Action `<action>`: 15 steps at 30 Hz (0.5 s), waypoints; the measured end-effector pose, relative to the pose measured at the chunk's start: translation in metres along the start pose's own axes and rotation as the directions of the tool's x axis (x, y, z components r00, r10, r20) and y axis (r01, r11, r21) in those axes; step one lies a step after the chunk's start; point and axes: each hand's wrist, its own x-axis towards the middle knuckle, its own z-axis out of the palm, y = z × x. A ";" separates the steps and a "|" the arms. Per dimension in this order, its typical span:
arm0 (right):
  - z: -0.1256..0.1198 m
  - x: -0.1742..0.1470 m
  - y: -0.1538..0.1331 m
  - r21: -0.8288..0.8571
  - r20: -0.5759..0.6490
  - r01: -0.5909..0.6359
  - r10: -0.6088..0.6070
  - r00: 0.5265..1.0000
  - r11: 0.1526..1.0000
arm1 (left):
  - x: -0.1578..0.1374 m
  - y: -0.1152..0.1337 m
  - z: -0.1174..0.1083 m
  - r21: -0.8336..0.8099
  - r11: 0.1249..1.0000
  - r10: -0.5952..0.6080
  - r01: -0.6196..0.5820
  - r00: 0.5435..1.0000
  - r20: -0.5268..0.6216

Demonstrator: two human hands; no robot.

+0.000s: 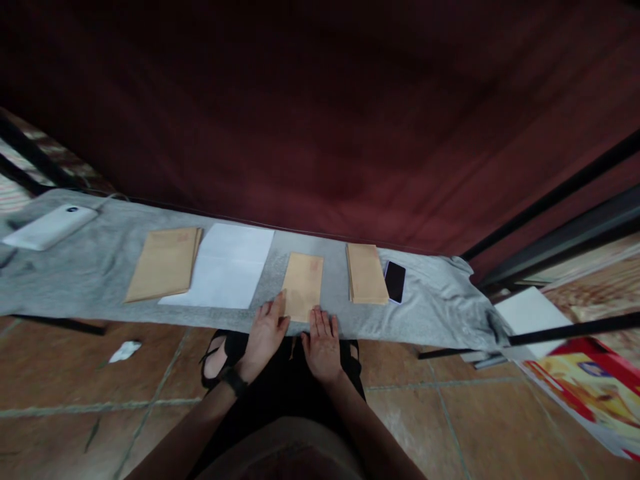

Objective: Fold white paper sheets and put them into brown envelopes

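Head view: gray-draped counter (430,320) across; white paper (230,270) flat, edge under the left envelope stack (163,263); then the right envelope stack (369,275), finished or waiting impossible to tell. Single envelope (304,283) between, apparently mid-handling. Left hand (267,328) and right hand (323,345) loosely open on its near corners, gripping nothing. Smallest: dark-screened phone (395,281), against the right envelope stack.

Through my feed, the flat tan rectangular paper envelope (304,280) looks matt and smooth, as do the tan paper stack on the left (163,263) and the slimmer tan paper stack on the right (369,273). I read the thin white rectangular paper sheet (225,270) as matt too, and the wrinkled grey cloth (425,293) as soft with a faint sheen. The dark rectangular phone screen (395,281) looks smooth and glass-like, the long white device (50,228) like smooth plastic.
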 end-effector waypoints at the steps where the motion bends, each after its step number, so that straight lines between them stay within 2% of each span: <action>1: 0.000 0.000 -0.001 -0.004 0.000 -0.003 0.003 1.000 1.000 | 0.004 0.000 0.001 -0.080 0.995 -0.067 0.067 0.998 0.001; 4: -0.003 0.003 -0.004 -0.016 0.003 -0.008 0.008 1.000 1.000 | 0.014 0.004 0.003 -0.350 0.894 -0.264 0.278 0.960 0.090; 6: -0.009 0.007 -0.008 -0.021 -0.006 -0.015 0.015 1.000 1.000 | 0.017 0.012 0.001 -0.496 0.800 -0.308 0.338 0.940 0.145; 9: -0.023 0.018 -0.017 -0.010 -0.025 -0.056 0.056 0.998 0.998 | 0.016 0.035 -0.003 -0.622 0.723 -0.266 0.302 0.952 0.152; 12: -0.035 0.029 -0.021 0.030 0.001 -0.120 0.120 0.993 0.992 | 0.012 0.063 -0.008 -0.629 0.738 -0.199 0.244 0.970 0.143; 15: -0.040 0.036 -0.015 0.192 0.030 -0.217 0.215 0.976 0.957 | 0.008 0.081 -0.010 -0.641 0.743 -0.080 0.193 0.976 0.201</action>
